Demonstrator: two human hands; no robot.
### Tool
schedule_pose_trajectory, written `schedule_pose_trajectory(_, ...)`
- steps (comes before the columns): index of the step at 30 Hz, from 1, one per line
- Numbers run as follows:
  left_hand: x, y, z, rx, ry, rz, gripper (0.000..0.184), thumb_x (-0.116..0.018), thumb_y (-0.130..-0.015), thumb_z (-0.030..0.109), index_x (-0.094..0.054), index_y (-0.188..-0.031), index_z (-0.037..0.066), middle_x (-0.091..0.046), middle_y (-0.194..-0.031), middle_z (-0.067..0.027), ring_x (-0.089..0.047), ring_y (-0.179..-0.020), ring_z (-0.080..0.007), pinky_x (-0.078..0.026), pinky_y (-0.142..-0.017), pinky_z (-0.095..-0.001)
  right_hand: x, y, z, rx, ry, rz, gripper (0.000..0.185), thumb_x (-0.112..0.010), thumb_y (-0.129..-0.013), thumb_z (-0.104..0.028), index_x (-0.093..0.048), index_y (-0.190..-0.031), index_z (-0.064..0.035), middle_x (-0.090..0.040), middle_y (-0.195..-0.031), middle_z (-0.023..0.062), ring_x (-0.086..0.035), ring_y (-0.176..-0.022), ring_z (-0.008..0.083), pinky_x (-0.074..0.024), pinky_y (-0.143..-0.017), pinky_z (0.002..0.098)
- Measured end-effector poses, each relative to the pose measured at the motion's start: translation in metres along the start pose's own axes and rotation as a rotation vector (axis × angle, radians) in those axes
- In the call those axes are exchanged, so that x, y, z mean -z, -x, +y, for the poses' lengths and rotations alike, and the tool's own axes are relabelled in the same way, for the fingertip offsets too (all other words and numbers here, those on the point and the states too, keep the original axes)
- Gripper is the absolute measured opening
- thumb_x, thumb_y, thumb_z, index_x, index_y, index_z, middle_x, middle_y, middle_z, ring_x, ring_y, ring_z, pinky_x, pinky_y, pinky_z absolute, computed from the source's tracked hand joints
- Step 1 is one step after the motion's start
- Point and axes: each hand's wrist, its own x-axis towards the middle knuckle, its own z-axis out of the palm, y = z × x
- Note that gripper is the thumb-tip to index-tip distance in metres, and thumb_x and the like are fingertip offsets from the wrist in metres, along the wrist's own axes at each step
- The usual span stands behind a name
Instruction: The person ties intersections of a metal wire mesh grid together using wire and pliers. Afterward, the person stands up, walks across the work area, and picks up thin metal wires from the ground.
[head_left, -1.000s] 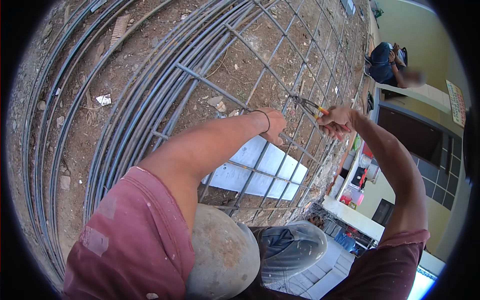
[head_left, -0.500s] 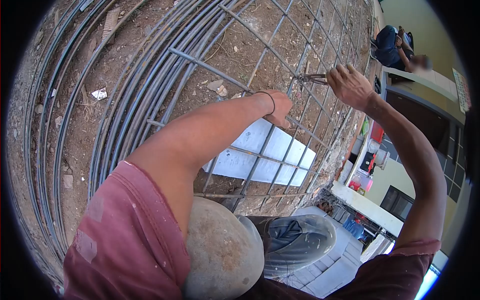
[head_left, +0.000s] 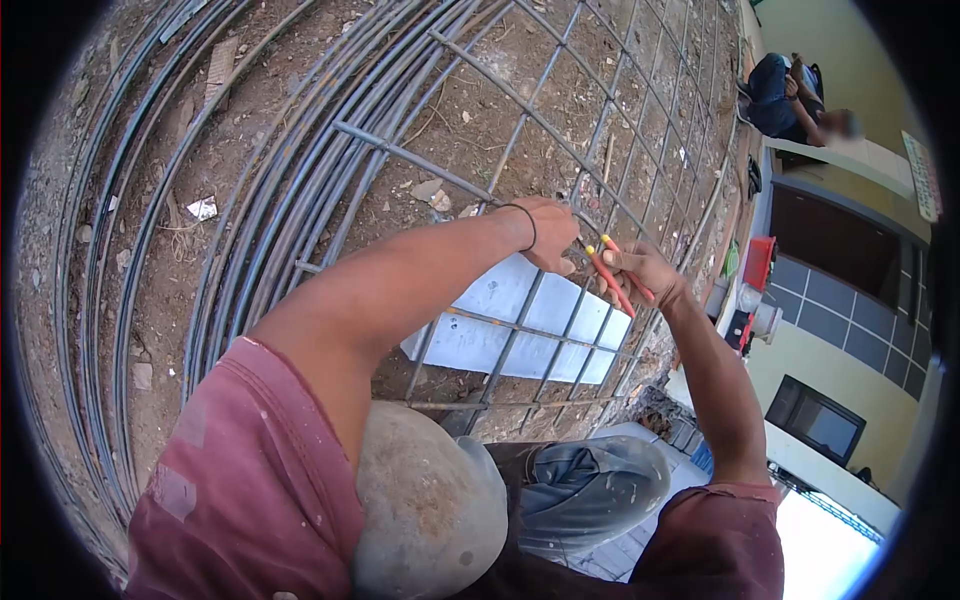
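A grid of crossed steel bars (head_left: pixel 430 163) lies before me, over soil. My left hand (head_left: pixel 548 232) is at one of its bars, fingers curled in; whatever they grip is hidden. My right hand (head_left: pixel 645 272) is closed round pincers (head_left: pixel 612 282) with red handles and yellow bands. The pincers slant up and left toward my left fingers, and their jaws are hard to make out among the bars. Beneath the bars, just below my hands, lies a white board (head_left: pixel 455 350). A dark band circles my left wrist.
Long curved steel rods (head_left: pixel 285 215) lie bundled to the left. A person (head_left: pixel 785 100) sits by the wall at upper right. A red crate (head_left: pixel 758 262) stands near the house wall. My knee (head_left: pixel 430 500), in stained trousers, is close below the grid.
My right hand has come down and left with the pincers, from a bar crossing farther up to beside my left hand. The red handles now show. My left hand stays near the same bar.
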Motion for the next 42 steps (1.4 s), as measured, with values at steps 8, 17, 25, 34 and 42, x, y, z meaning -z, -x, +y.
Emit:
schedule_pose_trajectory(8,-0.014,-0.01,-0.005,-0.137,-0.155,0.1,0.065,-0.068,-0.086,0.049,-0.063,-0.129,0.001,-0.071,-0.103,-0.027,-0.068,-0.103,-0.0439,-0.053,-0.096,-0.0519,-0.006,0.048,0.112,0.397,-0.307,0.225,0.04,-0.061,-0.102,-0.011,-0.052,-0.137,0.0058,-0.073,-0.101,0.0212,-0.076,-0.084,0.0286,-0.065,-0.076,0.0393)
schedule_pose_trajectory(17,-0.01,-0.014,-0.001,-0.213,-0.241,0.102,0.07,-0.069,-0.09,0.043,-0.05,-0.15,0.012,-0.072,-0.105,-0.0278,-0.069,-0.098,-0.0468,-0.055,-0.093,-0.0501,-0.1,0.06,0.249,0.517,-0.933,-0.004,0.064,-0.056,-0.105,-0.014,-0.026,-0.159,0.0015,-0.063,-0.126,0.0321,-0.068,-0.116,0.039,-0.0605,-0.095,0.0578)
schedule_pose_trajectory(25,0.02,0.02,0.017,-0.196,-0.368,0.099,0.076,-0.07,-0.091,0.029,-0.038,-0.159,0.014,-0.065,-0.134,-0.0251,-0.063,-0.123,-0.0445,-0.048,-0.108,-0.0495,-0.112,0.058,0.325,0.638,-0.987,-0.056,0.047,-0.058,-0.104,-0.017,-0.049,-0.142,0.0092,-0.068,-0.116,0.0306,-0.074,-0.102,0.0381,-0.0644,-0.085,0.047)
schedule_pose_trajectory(34,0.077,0.074,0.055,-0.25,-0.964,-0.279,0.08,-0.072,-0.085,0.032,-0.041,-0.155,0.006,-0.052,-0.151,-0.0194,-0.043,-0.143,-0.0397,-0.032,-0.121,-0.0494,-0.102,0.029,0.338,0.816,-1.133,-0.068,0.039,-0.059,-0.104,-0.017,-0.055,-0.137,0.004,-0.069,-0.116,0.0262,-0.074,-0.102,0.0348,-0.0643,-0.084,0.0481)
schedule_pose_trajectory(42,0.009,0.056,0.046,-0.137,-0.672,-0.096,0.091,-0.072,-0.088,0.034,-0.027,-0.159,0.0,-0.039,-0.158,-0.0282,-0.03,-0.15,-0.0462,-0.024,-0.125,-0.0504,-0.109,0.005,0.298,0.866,-0.953,-0.163,0.04,-0.059,-0.105,-0.017,-0.055,-0.139,0.0029,-0.069,-0.118,0.0232,-0.072,-0.105,0.0326,-0.0636,-0.084,0.0472)
